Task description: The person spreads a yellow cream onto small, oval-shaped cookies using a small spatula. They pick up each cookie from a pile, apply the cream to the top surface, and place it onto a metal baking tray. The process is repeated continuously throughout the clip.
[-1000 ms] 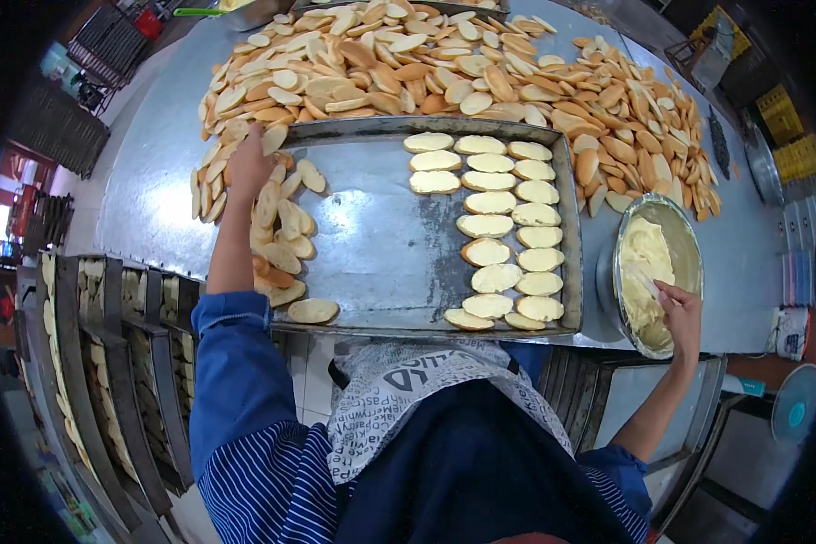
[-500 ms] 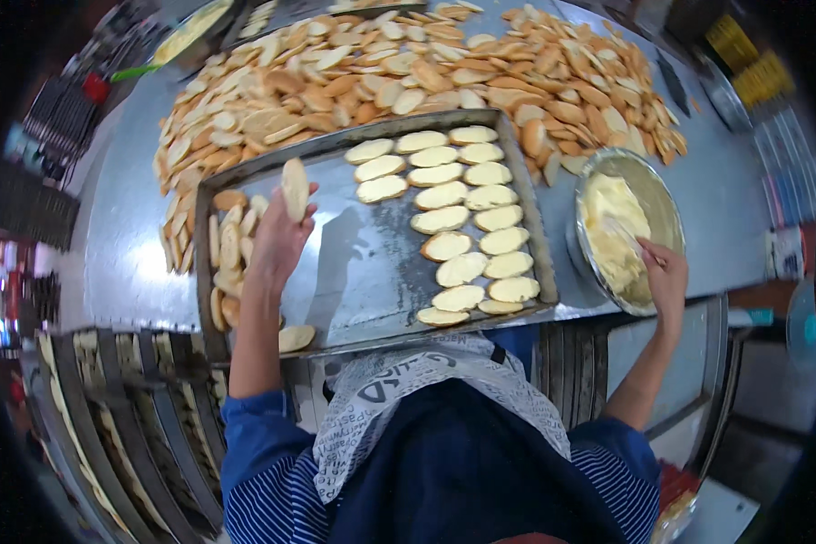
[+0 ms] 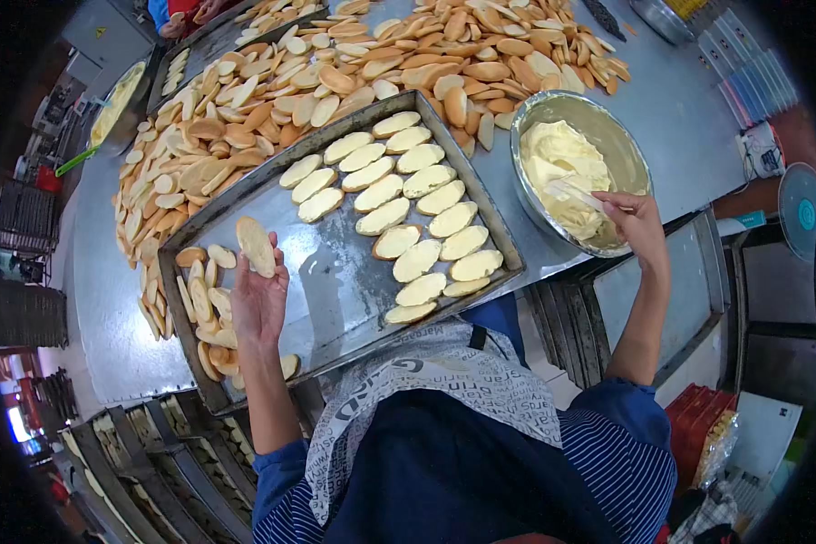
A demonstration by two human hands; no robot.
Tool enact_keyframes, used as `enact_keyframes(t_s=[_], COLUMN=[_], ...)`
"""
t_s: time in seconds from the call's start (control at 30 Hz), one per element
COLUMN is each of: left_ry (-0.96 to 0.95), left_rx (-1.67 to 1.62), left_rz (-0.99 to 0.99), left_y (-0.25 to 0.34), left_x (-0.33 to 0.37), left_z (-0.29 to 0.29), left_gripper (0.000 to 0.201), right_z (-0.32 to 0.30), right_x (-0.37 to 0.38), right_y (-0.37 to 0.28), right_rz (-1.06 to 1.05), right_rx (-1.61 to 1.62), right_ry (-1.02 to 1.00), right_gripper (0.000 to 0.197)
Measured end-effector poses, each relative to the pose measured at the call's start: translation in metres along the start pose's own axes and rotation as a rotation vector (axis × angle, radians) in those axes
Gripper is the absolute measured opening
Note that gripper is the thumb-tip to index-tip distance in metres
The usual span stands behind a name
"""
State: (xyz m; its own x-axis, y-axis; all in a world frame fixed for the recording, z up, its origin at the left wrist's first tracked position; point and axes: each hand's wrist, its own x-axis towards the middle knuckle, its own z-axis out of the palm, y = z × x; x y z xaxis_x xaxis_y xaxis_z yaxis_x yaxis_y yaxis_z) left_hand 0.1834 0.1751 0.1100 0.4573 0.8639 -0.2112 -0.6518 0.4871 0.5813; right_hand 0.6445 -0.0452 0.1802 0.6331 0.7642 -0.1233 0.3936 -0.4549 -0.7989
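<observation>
Two hands: well apart, one over the tray, the other at the bowl.
Left hand [image 3: 261, 304]: fingers and thumb clamped on the lower end of one slice [image 3: 256, 246], palm turned up.
Slice: upright, pale cut face showing, held above the left part of the tray [image 3: 344, 272].
Right hand [image 3: 636, 225]: fingers closed on the end of a pale spreader [image 3: 576, 192], whose far part rests in cream.
Bowl [image 3: 621, 136]: metal, just right of the tray, with pale yellow cream [image 3: 562, 154] heaped inside and smeared on the wall.
Tray: metal, set at a slant on the counter [image 3: 680, 118], its near side close to a printed apron [image 3: 408, 376].
Coated slices [image 3: 379, 193]: laid in three slanting rows across the tray's right half, the leftmost row the shortest.
Plain slices [image 3: 201, 299]: bunched along the tray's left wall, beside the left hand.
Pile [image 3: 335, 82]: loose bread slices, some crust up, some cut face up, spread behind the tray.
Far left: a second bowl [image 3: 129, 127] with yellow contents and a green handle [image 3: 75, 161].
Top edge: another person's hands [image 3: 174, 25], near a back tray.
</observation>
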Motion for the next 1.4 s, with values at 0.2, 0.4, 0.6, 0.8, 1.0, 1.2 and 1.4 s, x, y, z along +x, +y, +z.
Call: enact_keyframes(t_s=[0.2, 0.4, 0.6, 0.8, 1.0, 1.2, 1.4], left_ry=[0.148, -0.096, -0.143, -0.120, -0.115, -0.126, -0.068], left_rx=[-0.004, 0.033, 0.202, 0.110, 0.042, -0.061, 0.020], left_rz=[-0.010, -0.141, -0.087, -0.072, -0.043, -0.030, 0.067], left_y=[-0.017, -0.034, -0.053, -0.049, -0.050, -0.050, -0.037], left_x=[-0.002, 0.001, -0.001, -0.001, -0.004, -0.003, -0.002], left_z=[0.030, 0.036, 0.065, 0.065, 0.067, 0.049, 0.040], left_gripper=[0.044, 0.046, 0.050, 0.045, 0.041, 0.041, 0.039], right_z=[-0.003, 0.042, 0.139, 0.196, 0.216, 0.205, 0.171], right_x=[-0.008, -0.018, -0.034, -0.046, -0.049, -0.042, -0.040], right_y=[0.000, -0.030, -0.061, -0.072, -0.082, -0.084, -0.099], right_rz=[0.072, -0.049, -0.438, -0.692, -0.864, -1.095, -1.131], right_rx=[0.095, 0.353, 0.447, 0.325, 0.153, -0.106, -0.288], right_ry=[0.060, -0.058, -0.144, 0.035, 0.078, 0.108, 0.108], right_gripper=[0.020, 0.027, 0.021, 0.040, 0.054, 0.057, 0.057])
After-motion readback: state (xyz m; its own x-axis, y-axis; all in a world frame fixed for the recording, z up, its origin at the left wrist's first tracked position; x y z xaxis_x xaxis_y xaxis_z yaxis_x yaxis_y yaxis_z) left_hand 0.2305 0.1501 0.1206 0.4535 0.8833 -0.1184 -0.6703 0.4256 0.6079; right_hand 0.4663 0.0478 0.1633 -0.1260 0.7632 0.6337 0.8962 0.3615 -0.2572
